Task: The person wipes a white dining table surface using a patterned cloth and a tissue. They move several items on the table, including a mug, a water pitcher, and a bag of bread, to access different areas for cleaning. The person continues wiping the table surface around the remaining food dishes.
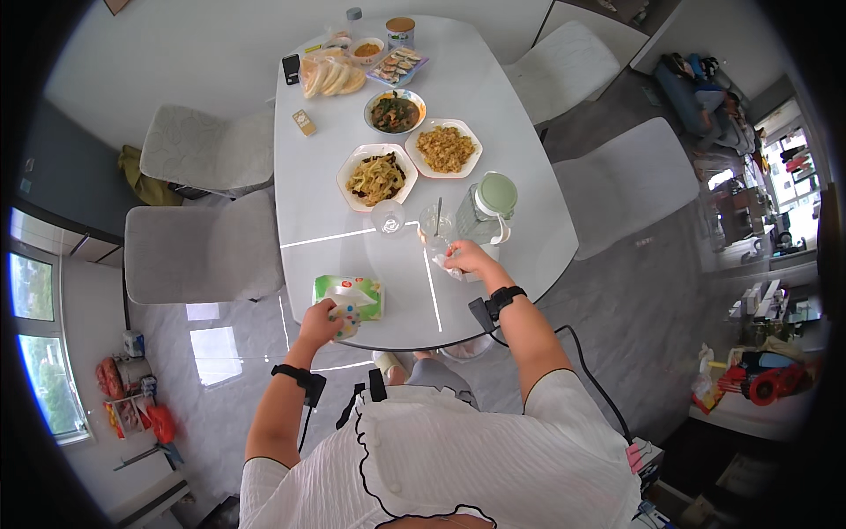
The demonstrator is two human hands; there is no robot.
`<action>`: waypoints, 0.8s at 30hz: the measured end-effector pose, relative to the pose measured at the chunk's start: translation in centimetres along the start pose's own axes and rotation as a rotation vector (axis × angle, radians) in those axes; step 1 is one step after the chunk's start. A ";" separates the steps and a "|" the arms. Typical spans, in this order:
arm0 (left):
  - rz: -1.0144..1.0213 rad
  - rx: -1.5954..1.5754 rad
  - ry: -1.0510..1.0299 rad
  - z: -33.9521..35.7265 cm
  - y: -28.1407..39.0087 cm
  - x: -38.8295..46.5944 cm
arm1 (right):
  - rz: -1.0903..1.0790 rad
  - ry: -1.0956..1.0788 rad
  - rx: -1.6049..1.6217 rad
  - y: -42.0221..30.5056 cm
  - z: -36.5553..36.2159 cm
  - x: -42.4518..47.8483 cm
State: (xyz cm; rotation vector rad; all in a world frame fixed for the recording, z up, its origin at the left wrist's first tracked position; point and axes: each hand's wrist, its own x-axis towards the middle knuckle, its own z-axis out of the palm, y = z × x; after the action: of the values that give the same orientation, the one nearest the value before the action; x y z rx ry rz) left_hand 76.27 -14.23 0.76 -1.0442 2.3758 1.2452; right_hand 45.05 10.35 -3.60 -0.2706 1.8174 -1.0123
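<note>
My left hand [322, 324], at the table's near edge, grips a white cup with coloured dots [347, 319]. Just beyond the cup lies a green and white soft tissue pack [370, 295], a tissue sticking out of its opening. Crumpled white tissue [449, 268] is pinched in the fingers of my right hand [470, 258]. Close beyond those fingers stands a clear glass [429, 215] with a metal spoon [439, 210] in it. A second clear glass [388, 217] is to its left. To the right stands a ribbed clear pitcher [470, 218] with a green lid and white handle.
Farther up the table [310, 178] are noodle-like food [377, 180], fried rice [445, 149], a bowl of dark stew [394, 111], bagged flatbreads [332, 74], a packaged food tray [398, 65] and a lidded can [400, 34]. Grey upholstered chairs [201, 244] flank both sides.
</note>
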 end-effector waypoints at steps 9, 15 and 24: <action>0.168 -0.023 -0.042 4.0 7.0 -2.7 | -0.146 0.150 0.062 3.5 -0.3 -1.4; 0.182 -0.229 -0.210 9.7 13.5 -1.3 | -0.016 0.138 0.209 10.5 -4.3 -3.9; 0.480 -0.113 -0.155 15.6 14.4 3.6 | -0.179 0.591 0.379 13.4 -8.3 -8.2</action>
State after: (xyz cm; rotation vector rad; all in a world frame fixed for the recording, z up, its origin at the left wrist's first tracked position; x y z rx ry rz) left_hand 62.17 1.85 -1.65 -0.3851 2.5381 1.5638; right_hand 45.34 27.80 -6.82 0.1178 2.0846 -1.6658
